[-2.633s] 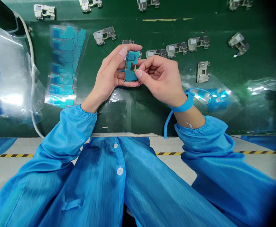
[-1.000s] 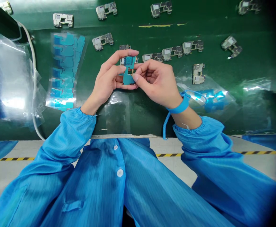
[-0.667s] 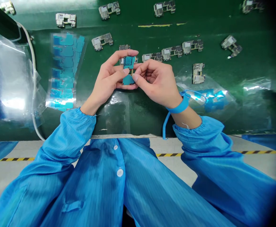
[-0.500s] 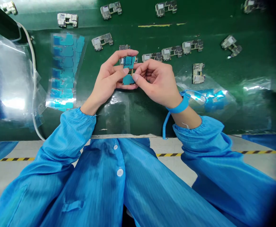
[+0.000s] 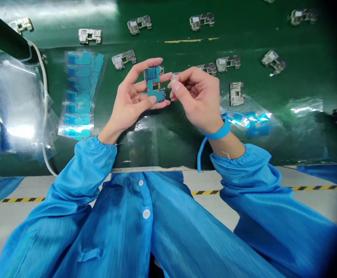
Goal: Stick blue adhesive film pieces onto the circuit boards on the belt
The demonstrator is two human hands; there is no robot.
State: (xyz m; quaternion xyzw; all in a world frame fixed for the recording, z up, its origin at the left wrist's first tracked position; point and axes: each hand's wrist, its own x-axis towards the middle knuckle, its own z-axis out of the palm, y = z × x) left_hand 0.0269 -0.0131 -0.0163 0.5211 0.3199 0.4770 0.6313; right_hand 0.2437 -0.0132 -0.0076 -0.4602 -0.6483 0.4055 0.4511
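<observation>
- The left hand [image 5: 129, 94] grips a small phone circuit board [image 5: 153, 83], its fingers behind the board and its thumb [image 5: 152, 100] across the lower end.
- The board sits at upper centre of the frame, its face mostly covered by blue film, with gold-coloured traces showing through a gap.
- The right hand [image 5: 197, 96] is just beside the board, fingertips [image 5: 172, 85] pinched together at its right edge; whether they hold anything is too small to tell.
- The hands are close together, not clamped on each other.
- Bare metal-shielded phone mainboards [image 5: 123, 59] lie scattered across the upper part of the green worktop [image 5: 180, 143].
- A sheet of blue film pieces [image 5: 81, 94] lies left of the hands, beside a crumpled transparent plastic bag [image 5: 18, 100].
- A blue anti-static wrist strap [image 5: 216, 133] circles the right wrist, with a coiled cord [image 5: 200, 154] hanging over the worktop edge.
- Blue anti-static sleeves [image 5: 90, 162] fill the lower frame.
</observation>
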